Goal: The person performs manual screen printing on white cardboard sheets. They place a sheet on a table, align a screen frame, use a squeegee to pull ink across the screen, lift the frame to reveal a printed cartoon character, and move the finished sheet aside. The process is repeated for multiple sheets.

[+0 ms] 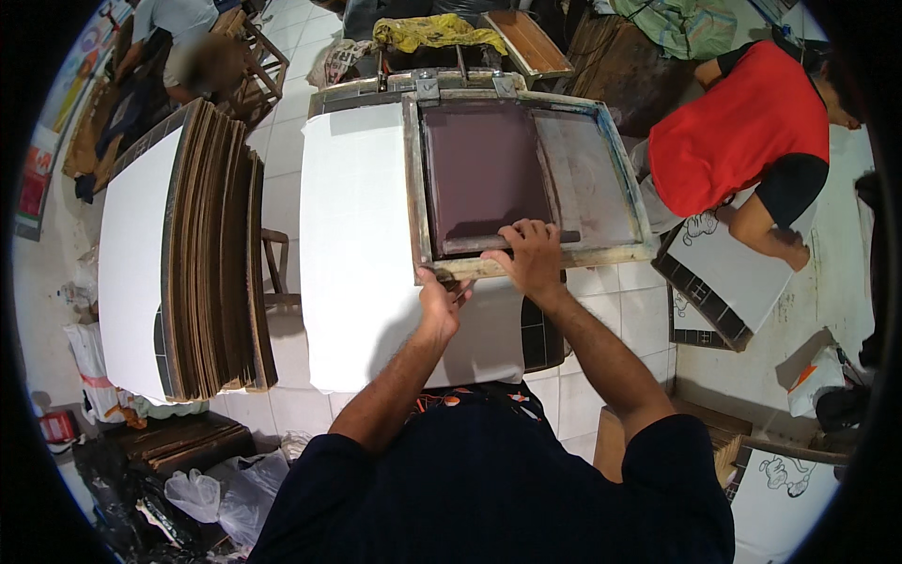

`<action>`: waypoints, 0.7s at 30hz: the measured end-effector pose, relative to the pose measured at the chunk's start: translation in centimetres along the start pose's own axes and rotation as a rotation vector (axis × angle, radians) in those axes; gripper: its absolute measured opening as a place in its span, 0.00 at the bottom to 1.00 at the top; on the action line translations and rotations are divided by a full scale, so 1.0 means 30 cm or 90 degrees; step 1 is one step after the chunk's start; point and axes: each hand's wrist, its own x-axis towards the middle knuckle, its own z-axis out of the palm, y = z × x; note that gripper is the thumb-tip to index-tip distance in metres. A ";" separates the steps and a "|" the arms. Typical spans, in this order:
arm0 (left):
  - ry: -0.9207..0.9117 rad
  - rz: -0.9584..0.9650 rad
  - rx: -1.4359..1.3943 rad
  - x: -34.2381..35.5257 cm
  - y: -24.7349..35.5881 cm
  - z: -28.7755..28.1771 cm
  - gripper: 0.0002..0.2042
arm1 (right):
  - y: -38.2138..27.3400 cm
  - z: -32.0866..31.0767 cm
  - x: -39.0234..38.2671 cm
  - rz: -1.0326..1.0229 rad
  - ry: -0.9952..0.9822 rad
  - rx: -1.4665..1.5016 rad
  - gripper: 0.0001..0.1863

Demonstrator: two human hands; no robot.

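A wooden screen-printing frame [601, 259] lies hinged at its far edge over a board covered with white cloth [349, 216]. Dark purplish mesh [489, 164] fills its left part, and a paler, stained strip runs down its right. My left hand [442, 303] grips the frame's near left corner, thumb on the rim and fingers partly hidden beneath. Along the near end of the mesh lies a squeegee [567, 236], a long narrow bar. My right hand [533, 252] is closed over it, with the thumb reaching toward the frame's near rail.
Left of the board stands a row of stacked boards [211, 254] with white cloth on the outermost. A person in a red top [742, 132] leans over a printed white board [752, 273] at right. Another printed board [785, 498] lies low right; plastic bags [230, 493] sit low left.
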 end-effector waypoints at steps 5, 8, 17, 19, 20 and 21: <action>-0.070 0.007 0.481 0.136 -0.017 -0.222 0.39 | 0.054 0.145 0.015 0.007 -0.065 0.065 0.22; 0.072 0.429 0.858 0.140 -0.023 -0.238 0.50 | 0.107 0.168 0.091 0.031 -0.209 0.106 0.15; 0.138 0.454 1.147 0.175 -0.031 -0.155 0.74 | 0.343 0.472 0.746 -0.040 -0.002 -0.034 0.12; 0.125 0.484 1.136 0.171 -0.029 -0.163 0.72 | 0.376 0.552 0.823 -0.049 0.051 -0.037 0.13; 0.119 0.473 1.148 0.170 -0.030 -0.166 0.72 | 0.389 0.585 0.844 -0.028 0.005 -0.032 0.14; 0.120 0.478 1.137 0.168 -0.031 -0.168 0.72 | 0.395 0.606 0.846 -0.028 0.015 -0.031 0.15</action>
